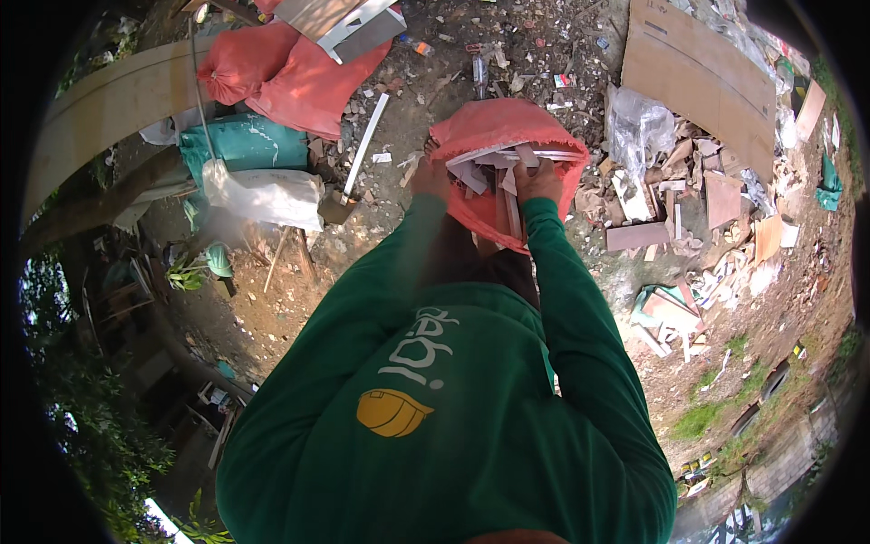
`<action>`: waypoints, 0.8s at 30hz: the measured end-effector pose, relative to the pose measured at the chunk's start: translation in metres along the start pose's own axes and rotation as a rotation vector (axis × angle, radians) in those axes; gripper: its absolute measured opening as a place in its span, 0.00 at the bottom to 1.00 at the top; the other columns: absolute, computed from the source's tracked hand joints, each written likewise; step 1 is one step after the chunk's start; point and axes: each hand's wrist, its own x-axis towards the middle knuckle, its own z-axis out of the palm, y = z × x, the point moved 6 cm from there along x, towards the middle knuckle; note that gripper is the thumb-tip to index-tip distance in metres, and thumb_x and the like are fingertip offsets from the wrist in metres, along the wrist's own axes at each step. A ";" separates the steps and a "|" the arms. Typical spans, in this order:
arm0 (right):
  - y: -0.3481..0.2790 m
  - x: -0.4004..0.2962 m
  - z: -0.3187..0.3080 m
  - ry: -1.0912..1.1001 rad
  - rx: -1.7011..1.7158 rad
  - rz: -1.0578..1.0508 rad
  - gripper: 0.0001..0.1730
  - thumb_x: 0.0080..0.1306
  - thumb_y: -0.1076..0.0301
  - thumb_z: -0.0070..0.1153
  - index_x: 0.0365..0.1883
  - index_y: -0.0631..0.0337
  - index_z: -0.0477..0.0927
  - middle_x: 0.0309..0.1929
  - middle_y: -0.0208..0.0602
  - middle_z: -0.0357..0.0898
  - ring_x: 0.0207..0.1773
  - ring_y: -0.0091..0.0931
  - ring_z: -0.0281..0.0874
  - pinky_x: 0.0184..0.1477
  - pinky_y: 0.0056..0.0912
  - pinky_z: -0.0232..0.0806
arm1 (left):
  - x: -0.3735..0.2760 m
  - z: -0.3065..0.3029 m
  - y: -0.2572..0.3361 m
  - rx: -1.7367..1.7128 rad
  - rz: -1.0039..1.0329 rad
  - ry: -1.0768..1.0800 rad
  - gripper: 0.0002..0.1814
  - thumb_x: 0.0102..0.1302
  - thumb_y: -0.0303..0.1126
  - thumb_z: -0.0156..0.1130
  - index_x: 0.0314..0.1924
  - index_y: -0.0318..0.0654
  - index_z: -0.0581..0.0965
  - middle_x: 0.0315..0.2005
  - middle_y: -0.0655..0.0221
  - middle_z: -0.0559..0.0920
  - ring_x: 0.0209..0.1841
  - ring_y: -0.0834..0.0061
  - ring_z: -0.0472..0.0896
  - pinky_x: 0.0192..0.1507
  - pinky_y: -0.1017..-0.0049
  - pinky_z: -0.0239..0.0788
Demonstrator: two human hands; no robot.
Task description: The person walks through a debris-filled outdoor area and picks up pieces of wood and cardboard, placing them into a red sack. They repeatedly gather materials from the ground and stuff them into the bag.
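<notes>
A red woven sack point(506, 126) stands open before me at my legs, its frayed mouth facing me. Strips and offcuts of wood or board point(476, 175) fill the mouth, some pale-edged, some brown. My left hand point(431, 178) grips the sack's left rim, its fingers partly hidden by the cloth. Inside the mouth, at the right, my right hand point(539, 181) is curled around a short brown offcut point(526, 155). The fingertips there are partly hidden among the pieces. Longer strips point(511, 211) lean down against the sack's near side.
Filled red sacks point(292, 75) lie at upper left, above a green sack point(245, 143) and a white sack point(272, 194). A pale strip point(366, 146) lies nearby. At right are a cardboard sheet point(700, 75), clear plastic point(639, 126) and heaped scraps point(724, 197). Litter covers the dirt, including a plastic bottle point(480, 75).
</notes>
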 end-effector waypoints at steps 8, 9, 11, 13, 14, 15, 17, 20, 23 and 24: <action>0.003 0.016 -0.001 -0.167 -0.056 -0.144 0.26 0.58 0.47 0.61 0.39 0.65 0.77 0.30 0.50 0.82 0.35 0.46 0.82 0.41 0.45 0.74 | -0.007 -0.027 0.092 0.351 0.338 0.066 0.33 0.53 0.50 0.70 0.56 0.44 0.73 0.51 0.53 0.76 0.51 0.48 0.76 0.52 0.56 0.68; 0.001 0.018 -0.002 -0.183 -0.054 -0.158 0.27 0.58 0.46 0.60 0.39 0.65 0.77 0.29 0.51 0.82 0.35 0.46 0.82 0.40 0.45 0.74 | 0.000 -0.024 0.101 0.391 0.413 0.053 0.31 0.53 0.48 0.69 0.55 0.43 0.74 0.48 0.53 0.77 0.49 0.49 0.77 0.51 0.57 0.69; -0.017 0.019 -0.011 -0.280 -0.166 -0.093 0.27 0.57 0.46 0.59 0.39 0.64 0.78 0.35 0.50 0.82 0.41 0.45 0.81 0.46 0.44 0.73 | 0.020 -0.015 0.103 0.325 0.487 0.002 0.26 0.55 0.44 0.67 0.51 0.41 0.76 0.42 0.54 0.80 0.43 0.51 0.79 0.48 0.58 0.70; -0.030 0.020 -0.015 -0.282 -0.330 -0.119 0.27 0.57 0.45 0.58 0.39 0.63 0.78 0.41 0.50 0.81 0.48 0.44 0.78 0.52 0.44 0.69 | 0.043 -0.003 0.101 0.114 0.495 -0.079 0.19 0.58 0.40 0.65 0.45 0.38 0.78 0.34 0.54 0.81 0.36 0.52 0.80 0.43 0.60 0.72; -0.036 0.021 -0.016 -0.233 -0.438 -0.175 0.26 0.57 0.46 0.57 0.39 0.63 0.78 0.45 0.50 0.80 0.53 0.44 0.76 0.56 0.45 0.67 | 0.051 -0.003 0.100 0.072 0.465 -0.043 0.17 0.58 0.39 0.64 0.45 0.38 0.78 0.34 0.52 0.81 0.37 0.51 0.80 0.44 0.59 0.72; -0.044 0.022 -0.017 -0.183 -0.545 -0.235 0.26 0.57 0.46 0.56 0.39 0.63 0.79 0.49 0.50 0.79 0.57 0.44 0.73 0.60 0.45 0.64 | 0.058 -0.004 0.099 0.031 0.434 -0.004 0.16 0.58 0.38 0.62 0.44 0.38 0.78 0.34 0.50 0.82 0.39 0.49 0.80 0.44 0.58 0.72; -0.056 0.023 -0.010 -0.231 -0.624 -0.282 0.33 0.56 0.52 0.58 0.52 0.70 0.72 0.54 0.49 0.76 0.62 0.42 0.68 0.65 0.47 0.55 | 0.061 -0.004 0.092 -0.011 0.397 0.023 0.15 0.59 0.37 0.61 0.42 0.37 0.77 0.35 0.48 0.81 0.40 0.47 0.80 0.44 0.57 0.72; -0.064 0.028 0.009 -0.317 -0.651 -0.353 0.37 0.58 0.47 0.57 0.56 0.67 0.68 0.54 0.48 0.77 0.62 0.43 0.68 0.63 0.49 0.56 | 0.049 -0.007 0.080 -0.016 0.395 0.019 0.14 0.60 0.37 0.60 0.41 0.36 0.76 0.36 0.48 0.81 0.41 0.46 0.80 0.43 0.56 0.71; -0.068 0.048 0.023 -0.173 -0.623 -0.318 0.32 0.60 0.45 0.55 0.52 0.63 0.72 0.51 0.45 0.79 0.60 0.42 0.71 0.63 0.49 0.56 | 0.047 -0.011 0.080 -0.059 0.432 0.016 0.14 0.60 0.37 0.59 0.42 0.35 0.77 0.36 0.47 0.81 0.41 0.46 0.80 0.42 0.55 0.71; -0.064 0.055 0.026 -0.180 -0.574 -0.266 0.31 0.61 0.45 0.55 0.51 0.62 0.74 0.49 0.45 0.80 0.58 0.42 0.72 0.62 0.50 0.57 | 0.049 -0.011 0.081 -0.086 0.443 -0.002 0.14 0.61 0.37 0.59 0.42 0.35 0.77 0.35 0.47 0.81 0.41 0.46 0.80 0.42 0.56 0.71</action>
